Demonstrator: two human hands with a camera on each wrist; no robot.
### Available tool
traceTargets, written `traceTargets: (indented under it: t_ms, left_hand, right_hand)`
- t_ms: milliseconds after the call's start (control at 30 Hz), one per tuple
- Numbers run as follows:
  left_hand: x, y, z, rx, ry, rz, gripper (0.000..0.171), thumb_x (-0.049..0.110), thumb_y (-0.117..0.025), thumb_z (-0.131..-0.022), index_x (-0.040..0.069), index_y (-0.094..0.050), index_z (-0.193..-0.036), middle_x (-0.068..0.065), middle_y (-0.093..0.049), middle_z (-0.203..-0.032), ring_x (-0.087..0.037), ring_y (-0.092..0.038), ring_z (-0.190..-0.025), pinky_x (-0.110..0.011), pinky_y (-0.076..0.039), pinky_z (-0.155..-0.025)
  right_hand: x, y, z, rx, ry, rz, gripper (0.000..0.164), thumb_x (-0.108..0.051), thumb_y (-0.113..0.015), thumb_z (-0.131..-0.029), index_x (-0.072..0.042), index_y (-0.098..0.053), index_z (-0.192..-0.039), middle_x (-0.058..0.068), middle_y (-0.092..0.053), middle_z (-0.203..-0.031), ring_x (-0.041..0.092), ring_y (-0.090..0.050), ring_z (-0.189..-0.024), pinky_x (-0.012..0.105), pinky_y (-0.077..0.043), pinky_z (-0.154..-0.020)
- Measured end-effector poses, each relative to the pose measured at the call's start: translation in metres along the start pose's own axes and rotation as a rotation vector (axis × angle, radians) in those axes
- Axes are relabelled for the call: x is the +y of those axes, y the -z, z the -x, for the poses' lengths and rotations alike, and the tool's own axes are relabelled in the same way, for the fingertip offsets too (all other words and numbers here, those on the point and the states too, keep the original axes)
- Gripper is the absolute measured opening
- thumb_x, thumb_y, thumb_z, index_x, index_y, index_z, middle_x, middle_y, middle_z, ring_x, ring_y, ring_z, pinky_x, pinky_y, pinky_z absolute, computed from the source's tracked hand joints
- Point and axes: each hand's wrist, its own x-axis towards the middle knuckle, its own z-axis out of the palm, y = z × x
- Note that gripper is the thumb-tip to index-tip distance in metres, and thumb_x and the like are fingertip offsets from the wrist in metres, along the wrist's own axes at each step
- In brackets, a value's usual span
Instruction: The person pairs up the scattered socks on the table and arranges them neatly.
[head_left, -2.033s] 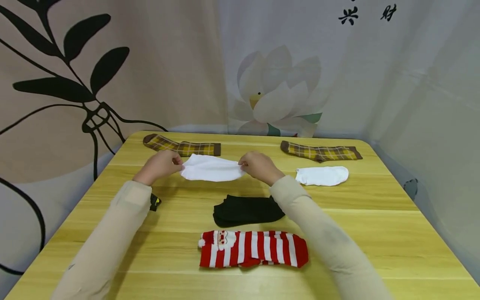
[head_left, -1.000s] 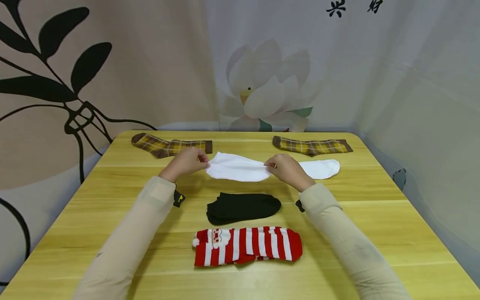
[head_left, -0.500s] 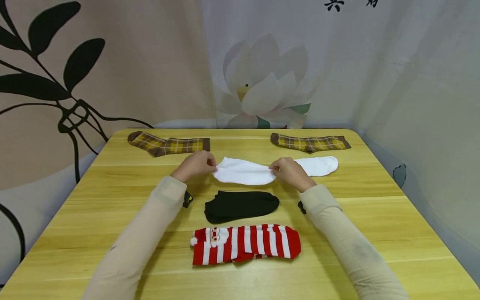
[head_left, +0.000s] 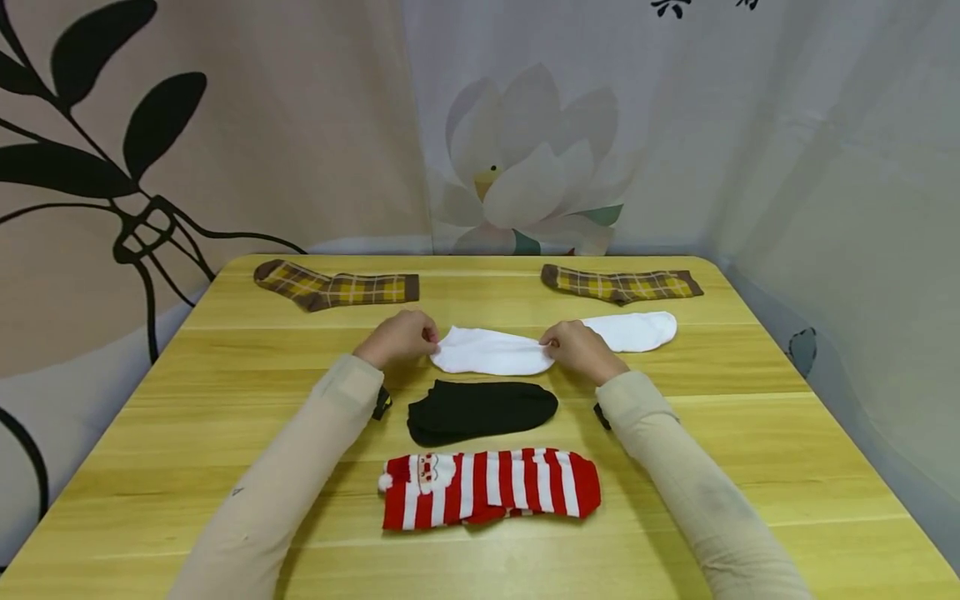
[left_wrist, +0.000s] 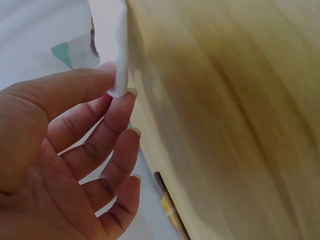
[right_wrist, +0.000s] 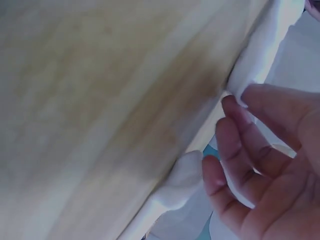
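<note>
A white ankle sock (head_left: 491, 352) is stretched flat between both hands, just behind the black socks (head_left: 483, 412). My left hand (head_left: 402, 337) pinches its left end between thumb and index finger; the left wrist view shows the sock's edge (left_wrist: 111, 40) in that pinch, other fingers loosely bent. The right hand (head_left: 582, 348) pinches the other end, with the thumb (right_wrist: 270, 102) over the fabric in the right wrist view. A second white sock (head_left: 636, 331) lies behind the right hand, its left end partly hidden by that hand.
Two plaid brown-and-yellow socks lie apart at the table's back, one on the left (head_left: 337, 286) and one on the right (head_left: 621, 284). Red-and-white striped socks (head_left: 491, 490) with a Santa face lie nearest the front. A printed curtain (head_left: 330, 125) hangs behind the wooden table (head_left: 750, 467).
Both hands have carried the stretched white sock rightward, then lowered it toward the table near the black socks. The head view has shifted slightly. The other socks stay where they were.
</note>
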Motion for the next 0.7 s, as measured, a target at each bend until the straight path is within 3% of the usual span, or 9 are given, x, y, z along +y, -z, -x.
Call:
traceTargets:
  t_ms: [300,367,700]
  left_hand:
    - [0.0014,-0.0035,0.0001,-0.025,0.01,-0.012,0.011,0.018,-0.067,-0.09,0.007,-0.067,-0.086,-0.004,-0.06,-0.079,-0.015,-0.046,-0.065,-0.029,-0.039,-0.06]
    - [0.0007,-0.0041,-0.0008,-0.031,0.012,-0.008,0.012,0.017,-0.067,-0.09,0.007,-0.066,-0.083,-0.003,-0.058,-0.077,-0.015,-0.045,-0.065,-0.028,-0.038,-0.06]
    - [-0.0027,-0.0052,-0.003,-0.072,0.018,0.065,0.018,0.013,-0.066,-0.09,0.008,-0.059,-0.074,-0.003,-0.05,-0.068,-0.014,-0.041,-0.061,-0.028,-0.036,-0.059]
  right_hand:
    - [-0.0039,0.0018,0.0006,-0.021,-0.028,0.012,0.02,-0.008,-0.062,-0.092,-0.003,-0.071,-0.11,0.014,-0.07,-0.11,0.026,-0.065,-0.096,0.042,-0.052,-0.086]
    - [-0.0037,0.0009,-0.0004,-0.023,-0.036,0.017,0.02,-0.008,-0.062,-0.093,-0.003,-0.071,-0.11,0.014,-0.07,-0.109,0.026,-0.066,-0.096,0.043,-0.049,-0.092]
    - [-0.0078,-0.0026,-0.0018,-0.021,-0.081,0.032,0.017,-0.007,-0.061,-0.093,-0.005,-0.073,-0.105,0.013,-0.07,-0.11,0.027,-0.066,-0.099,0.047,-0.046,-0.098]
